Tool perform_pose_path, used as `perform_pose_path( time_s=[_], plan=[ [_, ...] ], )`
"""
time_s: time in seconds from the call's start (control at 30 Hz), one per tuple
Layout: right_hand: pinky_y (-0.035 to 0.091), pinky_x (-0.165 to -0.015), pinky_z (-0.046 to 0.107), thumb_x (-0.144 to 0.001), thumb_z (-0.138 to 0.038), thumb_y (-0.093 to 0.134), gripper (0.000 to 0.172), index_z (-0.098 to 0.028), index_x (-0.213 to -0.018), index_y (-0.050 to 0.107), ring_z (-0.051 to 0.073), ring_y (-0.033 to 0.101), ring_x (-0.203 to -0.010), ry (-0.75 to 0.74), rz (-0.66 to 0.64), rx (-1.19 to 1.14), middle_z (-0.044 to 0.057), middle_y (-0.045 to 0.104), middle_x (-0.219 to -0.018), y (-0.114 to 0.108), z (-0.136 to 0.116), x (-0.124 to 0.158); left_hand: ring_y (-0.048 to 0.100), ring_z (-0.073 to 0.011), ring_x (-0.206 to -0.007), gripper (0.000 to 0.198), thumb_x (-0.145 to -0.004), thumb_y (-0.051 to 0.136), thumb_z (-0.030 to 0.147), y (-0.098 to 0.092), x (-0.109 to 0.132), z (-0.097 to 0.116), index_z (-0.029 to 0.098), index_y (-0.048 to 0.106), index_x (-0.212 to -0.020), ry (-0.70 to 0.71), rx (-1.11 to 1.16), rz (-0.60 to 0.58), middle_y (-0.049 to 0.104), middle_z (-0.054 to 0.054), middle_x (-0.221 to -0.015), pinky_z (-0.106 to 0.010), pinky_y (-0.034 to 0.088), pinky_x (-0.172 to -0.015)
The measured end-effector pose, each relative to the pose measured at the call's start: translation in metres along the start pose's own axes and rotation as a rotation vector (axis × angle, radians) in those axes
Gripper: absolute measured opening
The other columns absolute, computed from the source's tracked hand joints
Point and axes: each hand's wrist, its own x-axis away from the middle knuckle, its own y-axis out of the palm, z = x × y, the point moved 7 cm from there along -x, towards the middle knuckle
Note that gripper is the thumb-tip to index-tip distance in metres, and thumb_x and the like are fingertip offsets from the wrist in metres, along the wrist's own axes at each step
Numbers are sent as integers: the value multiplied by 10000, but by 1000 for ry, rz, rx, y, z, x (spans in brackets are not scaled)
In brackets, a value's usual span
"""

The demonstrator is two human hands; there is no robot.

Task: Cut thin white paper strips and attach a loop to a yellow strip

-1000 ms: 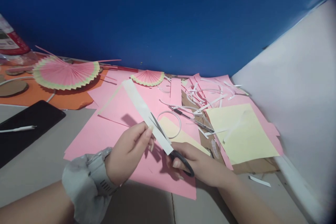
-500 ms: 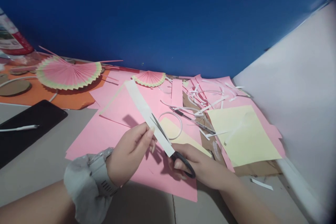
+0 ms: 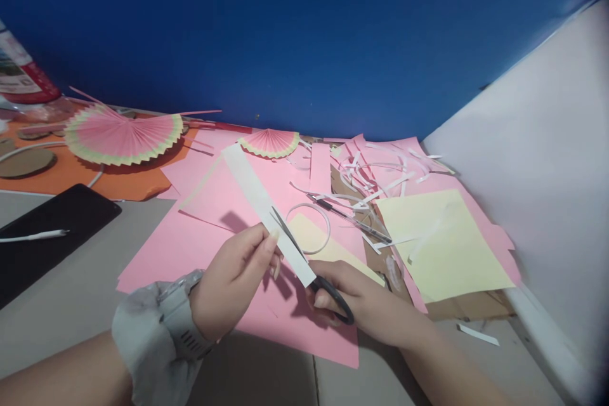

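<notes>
A long white paper strip (image 3: 252,191) slants across the middle of the view, pinched between the thumb and fingers of my left hand (image 3: 240,269). My right hand (image 3: 349,295) grips a pair of black-handled scissors (image 3: 335,297). Their blades lie along the right edge of the strip, with the tips pointing up and left, close to my left thumb. Part of the blades is hidden by the paper. Below both hands is a large pink paper sheet (image 3: 181,254). Just beyond the blades rests a curled thin white strip (image 3: 328,228).
Two pleated pink fans with yellow edges, a large one (image 3: 126,139) and a small one (image 3: 270,143), lie at the back. A pen (image 3: 352,219), white scraps (image 3: 366,171) and a yellow sheet (image 3: 442,247) are on the right. A phone (image 3: 52,235) and cable lie left.
Almost nothing differs. The strip, scissors and both hands keep nearly the same pose, and the whole view has shifted very slightly.
</notes>
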Motion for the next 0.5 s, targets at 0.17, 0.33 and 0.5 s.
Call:
perform_pose_path(
  time_s=[0.17, 0.33, 0.5],
  plan=[
    [280, -509, 215, -870, -503, 460, 362, -165, -740, 435, 88, 372, -550, 0, -8, -22, -43, 421, -598, 0, 1, 0, 479, -91, -557, 326, -940, 326, 354, 1, -1, 0, 185, 445, -688, -1, 4, 7, 483, 39, -605, -214, 388, -553],
    [278, -502, 207, -868, -476, 484, 341, -165, -738, 430, 83, 369, -552, 18, -19, -64, -41, 432, -599, 0, 5, -1, 478, -87, -558, 321, -941, 328, 345, 2, -1, -1, 185, 444, -688, -1, 15, 2, 484, 40, -606, -208, 388, -553],
    [290, -514, 207, -855, -477, 507, 357, -172, -701, 404, 77, 372, -530, 24, -2, -55, -52, 430, -577, 0, 2, -1, 483, -90, -568, 316, -941, 329, 344, 2, -1, 0, 185, 446, -694, -3, 43, -13, 493, 37, -611, -209, 393, -563]
  ],
)
